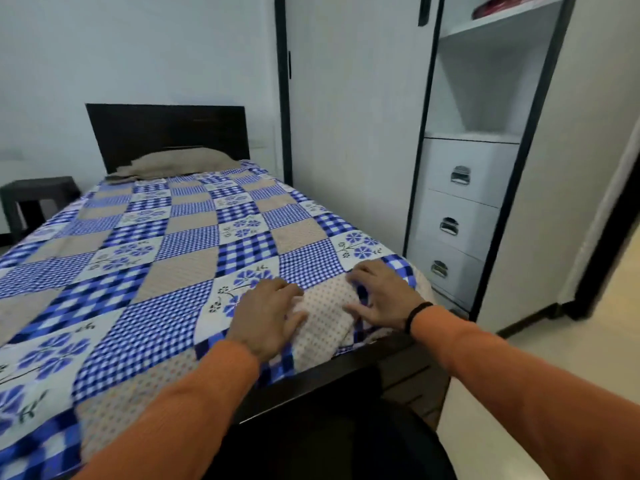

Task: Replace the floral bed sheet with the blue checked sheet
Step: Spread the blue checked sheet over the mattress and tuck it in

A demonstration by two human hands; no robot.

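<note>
Blue checked sheet [166, 244] spread over bed, pillow [180, 162] at headboard end. Left hand [266, 315] and right hand [382, 297] flat, fingers straight, pressing bunched foot corner, probably smoothing before tucking. Floral sheet out of view.

Both arms in orange sleeves reach forward to the centre of the frame. The left hand [268, 315] and the right hand [382, 296] lie palm down, fingers spread.

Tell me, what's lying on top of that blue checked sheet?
On the blue checked sheet lie a beige pillow by the headboard, and both hands pressing the near corner: the left hand and the right hand. The sheet hides the mattress beneath.
</note>
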